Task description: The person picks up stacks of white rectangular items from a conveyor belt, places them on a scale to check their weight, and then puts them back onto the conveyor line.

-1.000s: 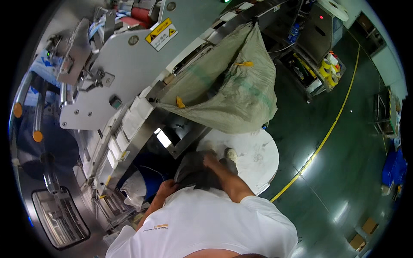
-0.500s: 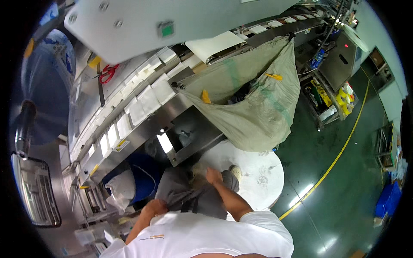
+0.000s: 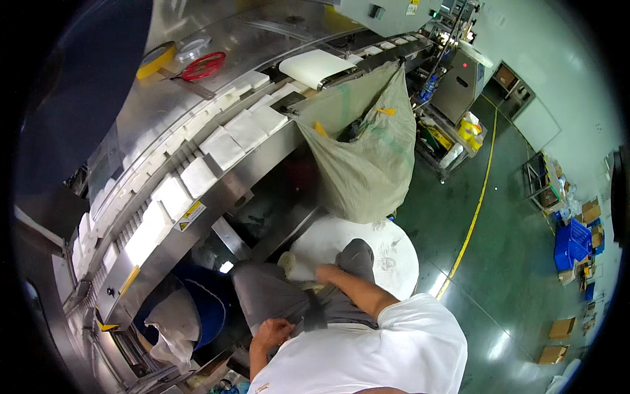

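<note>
Left hand (image 3: 272, 331) rests on the near thigh of the grey trousers (image 3: 282, 299), fingers curled loosely, clamped on nothing. Right hand (image 3: 326, 272) sits at the knee by the white round platform (image 3: 387, 253); can't tell if it grips anything.

Risk, imo: person stands close under the conveyor (image 3: 216, 151) w/ white pads (image 3: 223, 148) riding it; leaning in could snag a sleeve or bump the metal edge.

Green woven sack (image 3: 367, 164) hangs open at the far right of the line; contents mostly hidden. Blue bin (image 3: 207, 305), near left, holds a white bag (image 3: 170, 322).
</note>
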A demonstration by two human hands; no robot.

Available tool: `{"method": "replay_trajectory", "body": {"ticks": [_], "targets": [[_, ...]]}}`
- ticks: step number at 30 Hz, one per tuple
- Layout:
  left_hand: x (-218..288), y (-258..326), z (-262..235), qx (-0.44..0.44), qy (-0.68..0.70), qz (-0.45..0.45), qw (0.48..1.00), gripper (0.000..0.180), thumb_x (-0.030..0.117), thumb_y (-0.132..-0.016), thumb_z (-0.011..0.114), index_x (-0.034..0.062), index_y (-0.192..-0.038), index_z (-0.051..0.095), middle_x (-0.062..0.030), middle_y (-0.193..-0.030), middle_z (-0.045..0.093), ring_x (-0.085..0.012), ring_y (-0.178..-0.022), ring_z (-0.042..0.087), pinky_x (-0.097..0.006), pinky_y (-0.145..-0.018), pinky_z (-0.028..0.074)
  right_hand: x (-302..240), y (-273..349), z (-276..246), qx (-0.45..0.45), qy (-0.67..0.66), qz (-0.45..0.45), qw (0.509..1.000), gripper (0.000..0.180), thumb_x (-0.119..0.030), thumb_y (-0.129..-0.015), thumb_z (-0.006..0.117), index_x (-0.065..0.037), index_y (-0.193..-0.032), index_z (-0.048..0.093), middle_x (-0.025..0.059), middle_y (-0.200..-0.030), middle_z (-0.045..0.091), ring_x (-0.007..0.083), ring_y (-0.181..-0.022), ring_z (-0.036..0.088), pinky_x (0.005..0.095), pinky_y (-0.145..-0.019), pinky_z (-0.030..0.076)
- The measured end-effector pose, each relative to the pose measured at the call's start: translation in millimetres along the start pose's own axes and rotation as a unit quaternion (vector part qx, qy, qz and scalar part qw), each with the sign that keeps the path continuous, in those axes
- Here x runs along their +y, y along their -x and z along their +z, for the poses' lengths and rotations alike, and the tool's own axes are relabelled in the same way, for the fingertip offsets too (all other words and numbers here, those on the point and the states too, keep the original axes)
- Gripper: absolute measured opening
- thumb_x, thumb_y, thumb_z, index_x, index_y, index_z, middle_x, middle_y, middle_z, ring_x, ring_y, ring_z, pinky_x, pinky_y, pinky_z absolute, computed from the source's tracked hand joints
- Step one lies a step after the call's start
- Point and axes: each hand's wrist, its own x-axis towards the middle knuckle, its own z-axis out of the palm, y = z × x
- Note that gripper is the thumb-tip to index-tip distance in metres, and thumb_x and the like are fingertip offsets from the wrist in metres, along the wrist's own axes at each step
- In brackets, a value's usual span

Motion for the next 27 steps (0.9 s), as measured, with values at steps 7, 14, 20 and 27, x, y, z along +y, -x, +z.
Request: {"method": "replay_trajectory", "body": {"ticks": [7,14,20,27], "targets": [[-23,23,-25,0.011,0.060,0.068,0.996,0.025,0.018,-0.100,0.062,-0.0033,-0.103,0.075,-0.0114,-0.078,0.076,-0.0177,-0.067,0.074,-0.034,-0.062,0.058,-11,-29,32,0.045,-0.007,-0.013,0.999,0.027,-0.018,-0.089,0.058,-0.002,-0.098,0.077,0.0227,-0.106,0.074,0.0426,-0.099,0.071,0.0542,-0.084,0.056],[-63,21,-35,0.005,0.157,0.081,0.984,0.026,0.010,-0.103,0.049,-0.0061,-0.115,0.066,-0.0145,-0.090,0.077,-0.0208,-0.078,0.076,-0.034,-0.073,0.060,-80,-31,18,0.109,-0.082,-0.032,0.990,0.041,-0.036,-0.096,0.056,0.002,-0.107,0.071,0.0245,-0.110,0.072,0.0464,-0.104,0.068,0.0556,-0.092,0.054],[-76,30,-43,0.042,0.164,0.118,0.978,0.028,0.008,-0.102,0.050,-0.0047,-0.123,0.063,-0.0159,-0.101,0.077,-0.0239,-0.090,0.076,-0.037,-0.082,0.059,-129,-44,26,0.057,-0.074,-0.062,0.994,0.050,-0.042,-0.103,0.052,0.004,-0.115,0.068,0.0249,-0.116,0.071,0.0464,-0.110,0.066,0.0562,-0.095,0.052],[-82,48,-50,0.094,0.142,0.129,0.977,0.031,0.008,-0.098,0.054,-0.0026,-0.126,0.062,-0.0153,-0.104,0.077,-0.0248,-0.094,0.075,-0.037,-0.086,0.058,-153,-73,42,-0.012,-0.036,-0.046,0.998,0.050,-0.043,-0.102,0.050,0.000,-0.110,0.074,0.0253,-0.114,0.072,0.0455,-0.108,0.067,0.0550,-0.095,0.051]]}}
